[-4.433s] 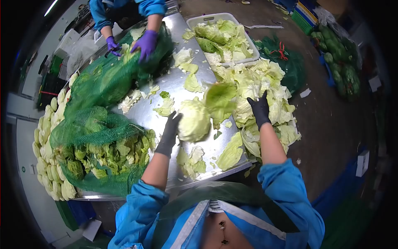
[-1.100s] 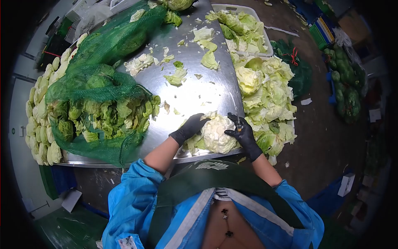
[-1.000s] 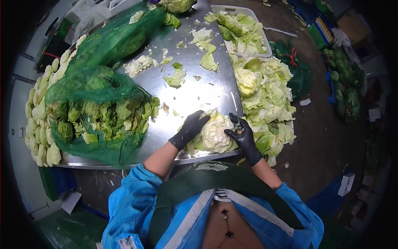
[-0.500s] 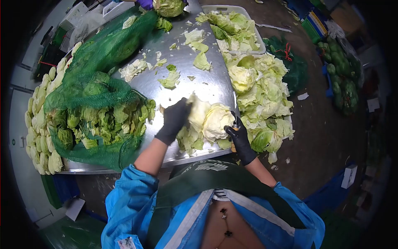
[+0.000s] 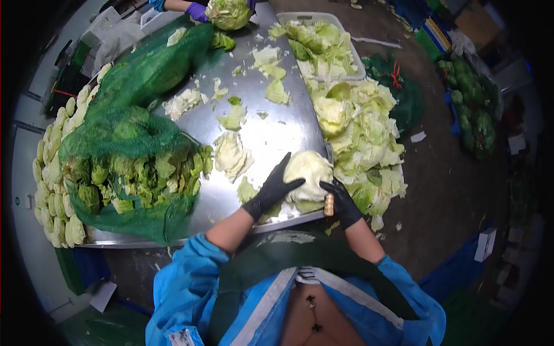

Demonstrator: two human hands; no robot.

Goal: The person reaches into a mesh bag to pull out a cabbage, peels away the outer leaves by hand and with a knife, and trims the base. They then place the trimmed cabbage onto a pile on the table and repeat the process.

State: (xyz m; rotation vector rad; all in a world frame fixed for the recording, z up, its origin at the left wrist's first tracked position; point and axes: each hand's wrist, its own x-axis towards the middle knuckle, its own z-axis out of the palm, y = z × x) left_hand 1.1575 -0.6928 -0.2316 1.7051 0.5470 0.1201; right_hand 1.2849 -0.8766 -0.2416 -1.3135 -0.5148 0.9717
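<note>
A pale, stripped cabbage head [image 5: 310,172] sits near the front right corner of the metal table [image 5: 196,216], between my gloved hands. My left hand [image 5: 274,189] grips its left side, thumb across the front and fingers around the back. Against its lower right side presses my right hand [image 5: 341,203], which also holds a knife by its light wooden handle [image 5: 329,206]. The blade is mostly hidden behind the cabbage and glove. Left of the head lies a clump of peeled leaves [image 5: 232,154]; more leaves are partly under my left wrist.
Green mesh sacks [image 5: 127,135] of cabbages cover the table's left side, beside stacked pale cabbages [image 5: 55,173]. Leaves heap along the right edge [image 5: 366,135], near a white crate [image 5: 360,68]. Across the table, another person's purple-gloved hand [image 5: 197,12] holds a cabbage [image 5: 229,14].
My left hand has moved right and down from the pulled-off leaves onto the cabbage. Those leaves now lie on the table to its left. My right hand has shifted slightly around the cabbage.
</note>
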